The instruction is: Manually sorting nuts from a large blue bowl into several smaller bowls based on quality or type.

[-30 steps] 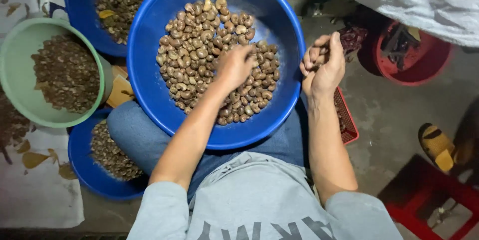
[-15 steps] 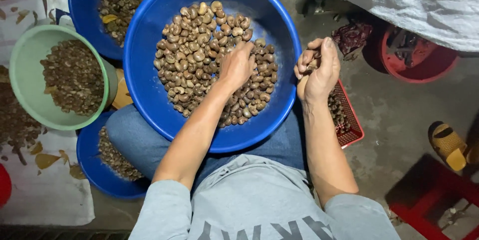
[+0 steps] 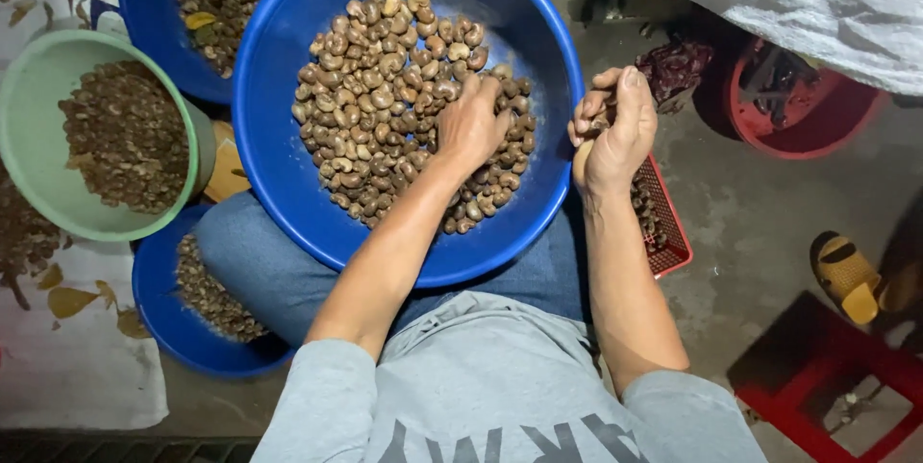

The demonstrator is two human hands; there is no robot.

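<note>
Blue plastic fills the middle of the frame: a wide blue basin [image 3: 288, 136] is balanced on the person's lap, and its heap of brown, curved nuts [image 3: 385, 98] is being worked through. The left hand [image 3: 471, 122] is pressed palm-down into the pile at centre, fingers curled among the nuts, though whether one is actually pinched cannot be told from above. Just right of the basin's rim, the right hand [image 3: 615, 126] is closed in a loose fist around something small and pale, probably a nut or a short tool; it is too hidden to be named. Risk is read mainly in the basin's perch: it is carried only by the knees, so a hard push from the left hand could tip it toward the lower edge of the frame and the nuts could be spilled. Anything dropped from the right hand might miss the red mesh tray [image 3: 668, 242] below it and be lost on the concrete. Sorted piles could also be mixed, since a green bowl [image 3: 29, 126] at the left and two further blue basins [image 3: 144, 1] [image 3: 159, 300] are crowded close. The nuts look dull, mottled tan to dark brown, kidney-shaped and dry.
</note>
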